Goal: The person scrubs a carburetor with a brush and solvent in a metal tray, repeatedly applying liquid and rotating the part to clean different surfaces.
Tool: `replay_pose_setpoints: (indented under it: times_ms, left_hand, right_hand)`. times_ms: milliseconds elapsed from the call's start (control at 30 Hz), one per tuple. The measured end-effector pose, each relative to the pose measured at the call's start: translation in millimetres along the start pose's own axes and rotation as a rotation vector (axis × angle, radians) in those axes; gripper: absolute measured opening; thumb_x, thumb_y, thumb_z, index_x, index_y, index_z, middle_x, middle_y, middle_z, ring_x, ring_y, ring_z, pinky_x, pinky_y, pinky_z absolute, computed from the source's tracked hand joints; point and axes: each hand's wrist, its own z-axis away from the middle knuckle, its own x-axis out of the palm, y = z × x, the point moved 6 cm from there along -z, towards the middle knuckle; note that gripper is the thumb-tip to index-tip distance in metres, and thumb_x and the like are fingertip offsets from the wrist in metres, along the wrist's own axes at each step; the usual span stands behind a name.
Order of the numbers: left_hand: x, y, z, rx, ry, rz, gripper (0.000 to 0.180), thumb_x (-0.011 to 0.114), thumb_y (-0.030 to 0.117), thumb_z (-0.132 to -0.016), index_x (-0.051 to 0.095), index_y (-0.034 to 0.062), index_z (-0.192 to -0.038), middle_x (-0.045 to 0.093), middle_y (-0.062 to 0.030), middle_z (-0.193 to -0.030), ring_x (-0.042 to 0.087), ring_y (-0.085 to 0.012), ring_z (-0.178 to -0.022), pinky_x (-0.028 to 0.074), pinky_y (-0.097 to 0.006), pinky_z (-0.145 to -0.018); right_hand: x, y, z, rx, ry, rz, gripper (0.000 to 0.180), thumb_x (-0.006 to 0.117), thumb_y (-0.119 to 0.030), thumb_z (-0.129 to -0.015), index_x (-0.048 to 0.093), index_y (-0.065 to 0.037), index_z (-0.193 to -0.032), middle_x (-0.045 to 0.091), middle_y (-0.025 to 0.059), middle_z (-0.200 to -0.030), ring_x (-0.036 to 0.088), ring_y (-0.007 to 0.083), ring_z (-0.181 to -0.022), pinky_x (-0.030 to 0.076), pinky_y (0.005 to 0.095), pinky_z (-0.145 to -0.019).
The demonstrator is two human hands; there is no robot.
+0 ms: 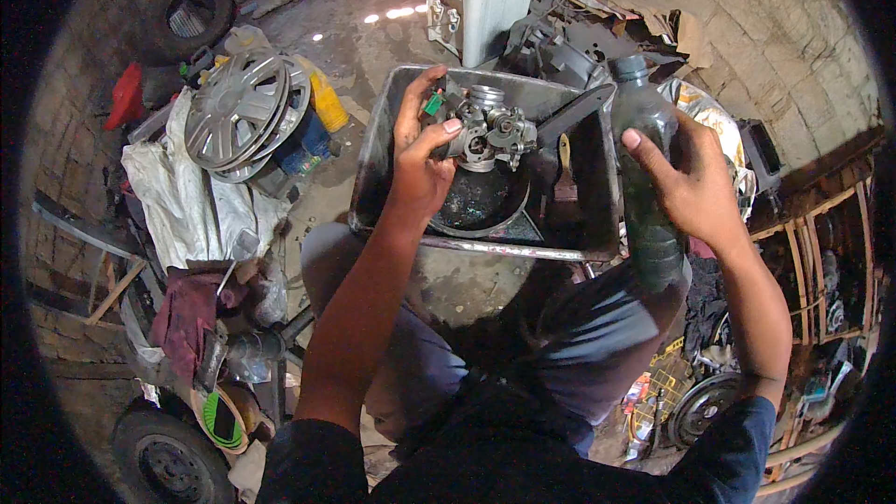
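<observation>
My left hand (426, 145) is closed round one side of a metal throttle body (495, 126), thumb and fingers apart on its housing. A small green connector (433, 105) shows between them. This part is held over a dark rectangular tray (369, 177). Inside the tray, below it, sits a round black pan (476, 201). My right hand (695, 177) grips a clear plastic bottle (646, 131) with a grey cap, upright at the tray's right side. Its lower part looks dark, and I cannot tell how full it is.
A paintbrush (565, 168) lies in the tray's right half. Behind the tray stands a white plastic container (478, 5) beside dark scrap parts. Wheel covers (238, 112) and a white sack (168, 205) are piled at the left. A tyre (173, 457) is at the lower left.
</observation>
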Motion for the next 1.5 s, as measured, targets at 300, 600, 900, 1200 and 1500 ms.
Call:
replay_pose_setpoints:
  times_ms: [300, 600, 900, 1200, 1500]
  left_hand:
    - [-1.7, -7.1, -3.7, -0.060, -0.040, 0.241, 0.070, 0.051, 0.014, -0.084, 0.039, 0.0092, -0.152, 0.059, -0.0119, -0.129, 0.063, -0.0254, -0.118, 0.054, -0.042, -0.101]
    - [-1.5, -5.2, -6.6, -0.060, -0.025, 0.462, 0.066, 0.051, 0.017, -0.086, 0.040, 0.0102, -0.151, 0.059, -0.0095, -0.129, 0.062, -0.0261, -0.120, 0.052, -0.043, -0.103]
    - [38.8, 41.5, -4.1, 0.807, -0.232, -1.184, 0.055, 0.083, 0.009, -0.061, 0.078, 0.0222, -0.114, 0.060, -0.0141, -0.125, 0.052, -0.0402, -0.124, 0.044, -0.053, -0.109]
    - [54.9, 14.0, 33.8, 0.871, -0.847, -1.463, 0.052, 0.079, 0.021, -0.072, 0.074, 0.0431, -0.119, 0.060, -0.0052, -0.128, 0.050, -0.0415, -0.134, 0.037, -0.061, -0.119]
    - [37.4, 35.0, 17.0, 0.700, -0.552, -1.243, 0.053, 0.086, 0.009, -0.069, 0.076, 0.0252, -0.119, 0.061, -0.0139, -0.130, 0.055, -0.0388, -0.130, 0.042, -0.050, -0.113]
  right_hand:
    - [3.8, 11.4, -0.5, -0.033, 0.042, -0.116, 0.042, 0.074, -0.028, -0.094, 0.067, 0.006, -0.117, 0.075, 0.0237, -0.096, 0.074, 0.0285, -0.088, 0.054, 0.0415, -0.081]
    - [5.2, 20.3, -0.1, -0.030, 0.016, -0.163, 0.041, 0.074, -0.027, -0.094, 0.067, 0.006, -0.118, 0.075, 0.0247, -0.098, 0.074, 0.0312, -0.089, 0.054, 0.0421, -0.082]
    - [-5.3, 12.2, 5.4, -0.071, 0.080, -0.053, 0.044, 0.076, -0.031, -0.092, 0.069, 0.007, -0.112, 0.073, 0.0256, -0.091, 0.073, 0.0354, -0.084, 0.054, 0.0441, -0.076]
    - [-10.9, 24.2, 12.5, -0.036, 0.082, -0.187, 0.042, 0.076, -0.031, -0.092, 0.069, 0.006, -0.112, 0.074, 0.0237, -0.092, 0.074, 0.0308, -0.085, 0.054, 0.0422, -0.078]
    - [0.9, 41.6, -4.9, 0.007, 0.131, -0.214, 0.046, 0.075, -0.034, -0.094, 0.068, 0.007, -0.115, 0.075, 0.0209, -0.100, 0.072, 0.0275, -0.091, 0.054, 0.0390, -0.085]
